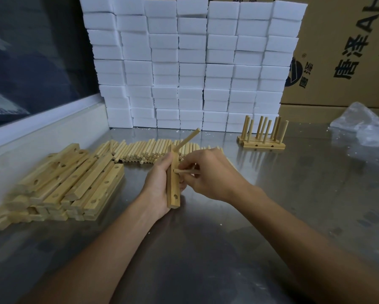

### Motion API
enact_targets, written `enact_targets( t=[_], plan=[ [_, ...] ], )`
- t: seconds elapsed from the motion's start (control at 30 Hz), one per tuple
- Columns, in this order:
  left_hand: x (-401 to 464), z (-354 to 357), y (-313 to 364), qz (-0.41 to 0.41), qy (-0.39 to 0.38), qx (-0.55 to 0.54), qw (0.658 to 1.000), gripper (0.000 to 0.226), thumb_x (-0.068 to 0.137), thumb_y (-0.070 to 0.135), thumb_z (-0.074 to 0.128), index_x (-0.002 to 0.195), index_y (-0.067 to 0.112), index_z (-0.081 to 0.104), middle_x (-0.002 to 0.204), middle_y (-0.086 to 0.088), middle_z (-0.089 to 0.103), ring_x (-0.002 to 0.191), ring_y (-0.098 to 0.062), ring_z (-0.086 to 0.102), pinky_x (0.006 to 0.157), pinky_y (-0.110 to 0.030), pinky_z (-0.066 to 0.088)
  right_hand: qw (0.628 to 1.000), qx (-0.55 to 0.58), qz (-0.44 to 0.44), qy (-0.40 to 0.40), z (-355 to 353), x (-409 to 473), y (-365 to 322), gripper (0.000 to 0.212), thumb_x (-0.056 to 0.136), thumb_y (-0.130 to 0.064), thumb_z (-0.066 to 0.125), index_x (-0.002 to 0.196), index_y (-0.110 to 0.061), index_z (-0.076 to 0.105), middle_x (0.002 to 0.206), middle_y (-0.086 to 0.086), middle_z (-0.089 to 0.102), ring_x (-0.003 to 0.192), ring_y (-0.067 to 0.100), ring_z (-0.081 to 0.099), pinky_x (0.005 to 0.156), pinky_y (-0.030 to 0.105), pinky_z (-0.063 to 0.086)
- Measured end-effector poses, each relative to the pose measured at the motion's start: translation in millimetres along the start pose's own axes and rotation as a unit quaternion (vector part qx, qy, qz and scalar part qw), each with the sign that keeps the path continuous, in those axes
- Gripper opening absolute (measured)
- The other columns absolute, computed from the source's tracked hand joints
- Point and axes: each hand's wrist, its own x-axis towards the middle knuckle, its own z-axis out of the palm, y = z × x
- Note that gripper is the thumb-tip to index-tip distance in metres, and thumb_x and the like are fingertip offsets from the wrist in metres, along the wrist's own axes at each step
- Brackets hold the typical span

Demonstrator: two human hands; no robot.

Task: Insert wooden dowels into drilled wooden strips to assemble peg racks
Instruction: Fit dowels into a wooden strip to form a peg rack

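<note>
Just in front of the loose dowel pile (149, 151), your left hand (160, 185) grips a drilled strip (173, 183) upright, fingers curled round its back. One dowel (187, 139) already stands seated in the strip's top hole, slanting up over the pile. Your right hand (208, 172) pinches a second dowel (184, 171) and has its tip at the middle hole; how deep it sits cannot be told. The bottom hole, nearest you, is open.

So this rack looks about a third done: one peg in, one going in, one to go. Right of the pile and further back, finished racks (262, 137) stand on the steel table (271, 216) with their pegs upright, seemingly two or three, one behind another. Left of the pile lies a large stack of undrilled-looking-to-none strips (70, 183), all with empty holes, so most of the job remains. Behind the pile rises a wall of white foam blocks (190, 62).
</note>
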Motion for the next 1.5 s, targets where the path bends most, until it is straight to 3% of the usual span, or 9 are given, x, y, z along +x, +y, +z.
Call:
enact_targets(
  t=[0.07, 0.17, 0.37, 0.57, 0.7, 0.87, 1.07, 1.23, 1.5],
  plan=[
    [-1, 1, -1, 0.008, -0.005, 0.008, 1.0, 0.036, 0.101, 0.037, 0.053, 0.127, 0.013, 0.059, 0.07, -0.005, 0.06, 0.05, -0.015, 0.053, 0.045, -0.022, 0.044, 0.999, -0.032, 0.001, -0.018, -3, 1, -1, 0.013, 0.085, -0.018, 0.069, 0.095, -0.022, 0.075, 0.091, -0.007, 0.073, 0.087, 0.015, 0.064, 0.074, 0.036, 0.054],
    [-2, 4, -3, 0.019, -0.006, 0.012, 1.0, 0.018, 0.101, 0.033, 0.053, 0.105, 0.016, 0.058, 0.065, -0.006, 0.051, 0.047, -0.016, 0.043, 0.041, -0.022, 0.034, 0.988, -0.145, -0.019, -0.048, -11, 4, -3, 0.013, 0.087, -0.024, 0.065, 0.096, -0.031, 0.071, 0.095, -0.009, 0.069, 0.09, 0.018, 0.063, 0.07, 0.039, 0.054],
    [-4, 11, -5, 0.038, 0.011, 0.024, 0.999, 0.021, 0.101, 0.031, 0.053, 0.112, 0.013, 0.058, 0.063, -0.006, 0.05, 0.047, -0.017, 0.041, 0.04, -0.021, 0.033, 0.963, -0.257, -0.071, -0.039, -16, 5, -12, 0.012, 0.09, -0.023, 0.058, 0.081, -0.03, 0.062, 0.087, -0.006, 0.062, 0.082, 0.021, 0.059, 0.053, 0.03, 0.034],
    [-5, 14, -6, 0.05, 0.032, 0.025, 0.998, 0.014, 0.101, 0.026, 0.054, 0.107, 0.014, 0.059, 0.064, -0.006, 0.049, 0.048, -0.017, 0.04, 0.041, -0.021, 0.032, 0.968, -0.238, -0.056, -0.052, -13, 5, -10, 0.01, 0.088, -0.026, 0.055, 0.087, -0.03, 0.064, 0.092, -0.007, 0.062, 0.087, 0.021, 0.059, 0.054, 0.029, 0.025],
    [-4, 18, -7, 0.075, 0.046, 0.036, 0.995, 0.012, 0.1, 0.023, 0.055, 0.09, 0.017, 0.06, 0.061, -0.004, 0.049, 0.047, -0.016, 0.042, 0.041, -0.02, 0.034, 0.976, -0.216, -0.025, -0.032, -10, 3, -6, 0.012, 0.087, -0.032, 0.055, 0.087, -0.03, 0.067, 0.081, -0.006, 0.063, 0.079, 0.026, 0.062, 0.049, 0.027, 0.019],
    [-4, 17, -8, 0.073, 0.045, 0.058, 0.995, 0.01, 0.099, 0.021, 0.057, 0.091, 0.017, 0.062, 0.063, -0.004, 0.051, 0.049, -0.015, 0.045, 0.043, -0.022, 0.036, 0.98, -0.194, -0.008, -0.035, -4, 2, 0, 0.019, 0.091, -0.034, 0.051, 0.094, -0.028, 0.069, 0.081, -0.001, 0.067, 0.08, 0.028, 0.063, 0.058, 0.031, 0.035],
    [-7, 16, -1, 0.065, 0.027, 0.043, 0.997, 0.01, 0.098, 0.019, 0.058, 0.089, 0.016, 0.062, 0.063, -0.005, 0.053, 0.051, -0.017, 0.043, 0.054, -0.026, 0.032, 0.99, -0.126, -0.043, -0.042, -10, 3, 0, 0.012, 0.085, -0.017, 0.06, 0.09, -0.021, 0.071, 0.081, -0.003, 0.069, 0.077, 0.022, 0.06, 0.064, 0.039, 0.052],
    [-7, 19, -2, 0.087, 0.044, 0.048, 0.994, 0.012, 0.097, 0.019, 0.06, 0.087, 0.016, 0.064, 0.073, -0.009, 0.06, 0.063, -0.021, 0.051, 0.058, -0.032, 0.04, 0.992, -0.128, -0.016, -0.01, -8, 2, -1, 0.012, 0.084, -0.026, 0.061, 0.087, -0.026, 0.073, 0.075, -0.005, 0.069, 0.072, 0.023, 0.061, 0.06, 0.034, 0.047],
    [-7, 19, -3, 0.096, 0.036, 0.062, 0.993, 0.009, 0.098, 0.02, 0.059, 0.091, 0.015, 0.064, 0.068, -0.005, 0.06, 0.057, -0.017, 0.051, 0.057, -0.03, 0.041, 0.994, -0.11, 0.023, 0.005, -5, 2, 0, 0.009, 0.083, -0.029, 0.064, 0.083, -0.027, 0.073, 0.077, -0.007, 0.069, 0.076, 0.022, 0.062, 0.061, 0.028, 0.035]
  ],
)
